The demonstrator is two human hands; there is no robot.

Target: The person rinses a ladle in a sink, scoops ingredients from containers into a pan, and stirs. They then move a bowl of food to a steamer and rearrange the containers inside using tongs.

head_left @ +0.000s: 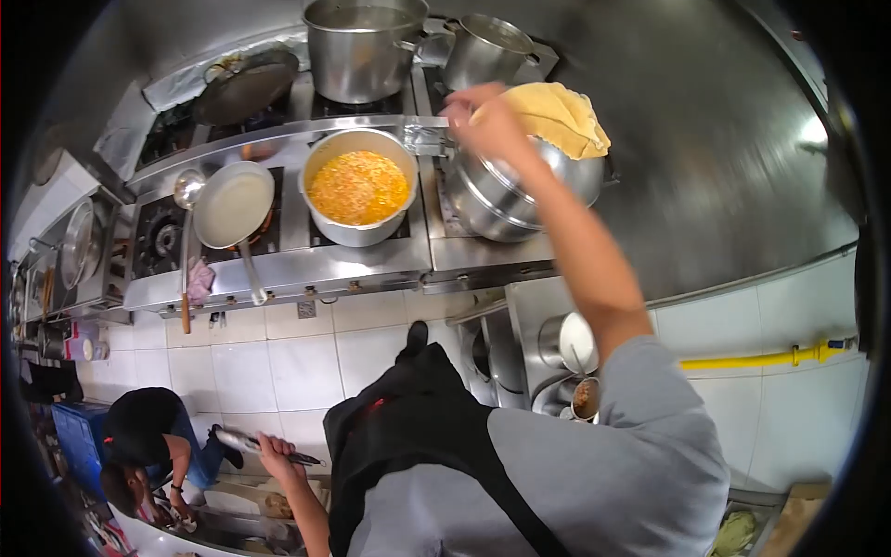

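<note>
My left hand [276, 456], low in the view, is closed around a pair of metal tongs [243, 443] with a dark handle. My right hand [487, 123] is stretched over the stove and smeared by motion. Beside it a yellow cloth [561, 121] lies across the top of a large lidded metal pot [497, 209]. Whether my fingers grip the cloth is not clear. To the left, a pot of orange, chunky liquid [360, 188] stands on a burner.
A pale frying pan [234, 206] and a ladle [188, 188] rest left of the pot. Behind stand a tall stockpot [360, 51], a smaller pot [487, 51] and a dark wok [246, 88]. A co-worker [148, 436] bends over a counter at lower left.
</note>
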